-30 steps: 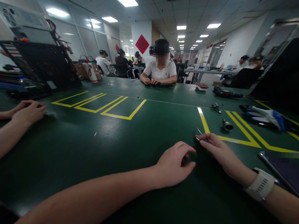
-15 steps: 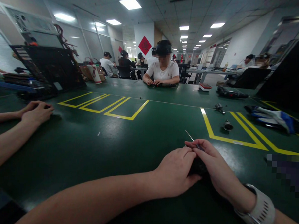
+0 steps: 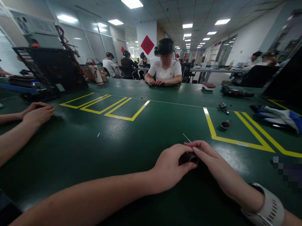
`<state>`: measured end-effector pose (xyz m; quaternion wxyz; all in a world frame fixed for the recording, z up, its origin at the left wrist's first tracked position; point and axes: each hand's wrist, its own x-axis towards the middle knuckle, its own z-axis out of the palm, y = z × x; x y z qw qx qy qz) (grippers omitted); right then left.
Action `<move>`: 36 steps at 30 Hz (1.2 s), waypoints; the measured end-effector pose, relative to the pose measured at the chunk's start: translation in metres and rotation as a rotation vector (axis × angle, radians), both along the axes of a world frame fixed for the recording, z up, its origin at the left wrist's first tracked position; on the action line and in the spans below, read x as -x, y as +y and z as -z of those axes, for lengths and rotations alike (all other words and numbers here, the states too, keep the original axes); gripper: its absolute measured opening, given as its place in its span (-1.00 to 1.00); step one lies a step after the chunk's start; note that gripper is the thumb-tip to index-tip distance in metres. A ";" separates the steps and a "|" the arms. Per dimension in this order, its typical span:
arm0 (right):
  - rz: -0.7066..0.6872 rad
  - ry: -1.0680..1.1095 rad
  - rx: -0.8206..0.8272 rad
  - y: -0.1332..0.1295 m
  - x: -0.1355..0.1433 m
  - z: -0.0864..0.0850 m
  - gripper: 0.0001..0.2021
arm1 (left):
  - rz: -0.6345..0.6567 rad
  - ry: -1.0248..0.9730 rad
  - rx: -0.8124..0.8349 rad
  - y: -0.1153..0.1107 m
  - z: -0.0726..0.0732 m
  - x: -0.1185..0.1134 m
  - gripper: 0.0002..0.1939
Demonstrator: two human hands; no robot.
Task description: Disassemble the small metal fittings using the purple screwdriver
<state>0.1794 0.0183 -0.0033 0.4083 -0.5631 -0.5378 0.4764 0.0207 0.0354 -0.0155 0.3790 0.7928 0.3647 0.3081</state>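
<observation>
In the lower right of the head view, my left hand [image 3: 172, 169] is closed around a dark, hollow-looking round part [image 3: 188, 157], most of it covered by my fingers. My right hand [image 3: 211, 160], with a pale watch on the wrist, meets it from the other side with its fingertips pinched together. From that pinch a thin light metal rod [image 3: 186, 138] points up and to the left; its other end is hidden. Beyond my hands, inside a yellow-taped outline, lies a small metal cup-shaped part [image 3: 225, 124]. Behind it rests another small metal fitting [image 3: 223, 108].
A co-worker's hands [image 3: 39, 114] rest together on the green table [image 3: 129, 152] at left. Across it another person [image 3: 164, 70] works. Blue-and-white gloves [image 3: 281, 118], a black power tool [image 3: 237, 91] and a red-and-white box [image 3: 209, 86] lie right. A black frame [image 3: 57, 69] stands left.
My left hand has shifted slightly left, and more of the dark round part shows. The metal cup-shaped part has rolled left and turned its opening. The view has swung a little.
</observation>
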 end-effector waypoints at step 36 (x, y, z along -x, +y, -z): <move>0.264 0.163 -0.290 -0.002 -0.024 -0.001 -0.63 | -0.285 -0.476 0.468 0.025 0.000 0.001 -0.71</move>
